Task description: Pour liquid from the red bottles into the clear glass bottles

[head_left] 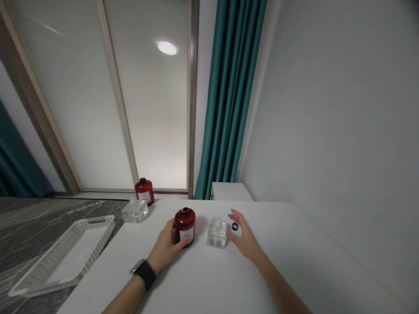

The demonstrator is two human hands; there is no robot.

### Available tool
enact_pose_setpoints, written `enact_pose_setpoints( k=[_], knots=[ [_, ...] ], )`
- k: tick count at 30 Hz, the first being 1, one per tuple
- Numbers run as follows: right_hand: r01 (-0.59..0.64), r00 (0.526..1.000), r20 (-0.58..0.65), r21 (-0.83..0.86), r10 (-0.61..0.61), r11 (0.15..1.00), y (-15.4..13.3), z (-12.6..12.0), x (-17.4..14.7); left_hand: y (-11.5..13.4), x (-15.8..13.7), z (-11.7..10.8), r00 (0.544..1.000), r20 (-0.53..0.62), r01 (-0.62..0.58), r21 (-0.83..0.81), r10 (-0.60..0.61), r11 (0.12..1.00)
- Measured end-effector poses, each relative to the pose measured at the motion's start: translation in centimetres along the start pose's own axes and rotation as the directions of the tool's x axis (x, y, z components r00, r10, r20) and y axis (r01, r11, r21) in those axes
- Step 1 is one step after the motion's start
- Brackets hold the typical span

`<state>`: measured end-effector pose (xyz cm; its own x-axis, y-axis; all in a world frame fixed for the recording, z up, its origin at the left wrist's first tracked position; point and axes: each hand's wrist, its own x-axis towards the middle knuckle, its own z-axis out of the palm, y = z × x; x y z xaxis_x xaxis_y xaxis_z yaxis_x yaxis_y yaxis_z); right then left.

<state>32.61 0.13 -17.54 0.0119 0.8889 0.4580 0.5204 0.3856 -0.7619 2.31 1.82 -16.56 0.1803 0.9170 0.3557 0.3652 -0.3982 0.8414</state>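
Both forearms are reaching up from the bottom edge over the white table (pixel 294 261), left wrist wearing a black watch (pixel 144 272). Left hand (pixel 165 248) is curling round the near side of a dark red jar (pixel 185 226), fingers and thumb touching its lower body and white label, so it is gripping the jar loosely while the jar is standing upright on the table with its black neck showing on top. Right hand (pixel 244 237) is lying open, fingers spread and slightly bent, holding nothing; its fingertips are sitting just beside a clear glass block (pixel 217 233), cannot tell if they are actually touching it. Small black ring (pixel 235 226) is lying on the table just past the right thumb and fingers, close to the glass block, apart from the jar. Glass block is standing just right of the red jar, a narrow gap between them.

Further back, a second dark red jar (pixel 144 191) with a black cap is standing near the far left edge of the table, with another clear glass block (pixel 135 211) just in front of it. White slotted plastic tray (pixel 94 244) is sitting at the left, overhanging the table edge above the grey marbled floor. Teal curtain (pixel 229 100) is hanging behind the table, beside a frosted window with a round ceiling light reflecting in it
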Motion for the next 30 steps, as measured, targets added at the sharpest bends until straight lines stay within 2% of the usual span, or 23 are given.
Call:
enact_pose_setpoints(
  k=[3, 5, 8, 11, 14, 17, 19, 21, 22, 24, 26, 30],
  knots=[
    [-0.062, 0.994, 0.093, 0.091, 0.054, 0.994, -1.5, 1.5, -0.6, 0.3, -0.1, 0.1, 1.000, -0.021, -0.007, 0.033, 0.008, 0.999],
    [-0.119, 0.988, 0.113, 0.127, 0.105, 0.985, -2.0, 2.1, -0.9, 0.5, -0.1, 0.1, 0.999, -0.052, 0.009, 0.078, -0.005, 0.997],
    [-0.167, 0.982, 0.119, 0.157, 0.149, 0.973, -2.4, 2.2, -1.2, 0.5, -0.1, 0.4, 0.994, -0.101, 0.046, 0.130, -0.033, 0.990],
    [-0.164, 0.976, 0.170, 0.181, 0.133, 0.970, -2.5, 1.9, -1.8, 0.4, 0.0, 0.5, 0.991, -0.130, 0.033, 0.145, -0.014, 0.989],
    [-0.177, 0.963, 0.235, 0.198, 0.128, 0.964, -2.7, 1.9, -2.5, 1.1, -0.3, -0.1, 0.964, -0.252, -0.043, 0.182, 0.089, 0.982],
    [-0.193, 0.955, 0.263, 0.212, 0.134, 0.958, -3.1, 2.0, -2.8, 2.7, -1.1, -1.1, 0.883, -0.376, -0.184, 0.272, 0.280, 0.945],
    [-0.197, 0.956, 0.261, 0.225, 0.136, 0.954, -3.3, 2.1, -2.8, 4.0, -1.8, -1.2, 0.871, -0.288, -0.320, 0.284, 0.399, 0.904],
    [-0.204, 0.953, 0.269, 0.241, 0.136, 0.949, -3.5, 2.0, -2.7, 5.1, -2.6, -0.7, 0.868, -0.107, -0.448, 0.254, 0.485, 0.857],
    [-0.209, 0.951, 0.278, 0.249, 0.136, 0.946, -3.6, 1.9, -2.6, 5.5, -2.9, -0.2, 0.860, -0.043, -0.485, 0.241, 0.509, 0.840],
    [-0.216, 0.943, 0.305, 0.263, 0.132, 0.940, -3.8, 1.7, -2.6, 6.0, -3.4, 0.9, 0.853, 0.013, -0.512, 0.222, 0.522, 0.830],
    [-0.209, 0.937, 0.333, 0.283, 0.108, 0.936, -3.9, 1.5, -2.6, 6.2, -3.6, 1.8, 0.859, 0.058, -0.510, 0.185, 0.508, 0.840],
    [-0.196, 0.916, 0.399, 0.345, 0.046, 0.918, -4.3, 1.1, -2.8, 6.0, -3.6, 2.5, 0.938, 0.045, -0.347, 0.093, 0.344, 0.933]
  ],
)
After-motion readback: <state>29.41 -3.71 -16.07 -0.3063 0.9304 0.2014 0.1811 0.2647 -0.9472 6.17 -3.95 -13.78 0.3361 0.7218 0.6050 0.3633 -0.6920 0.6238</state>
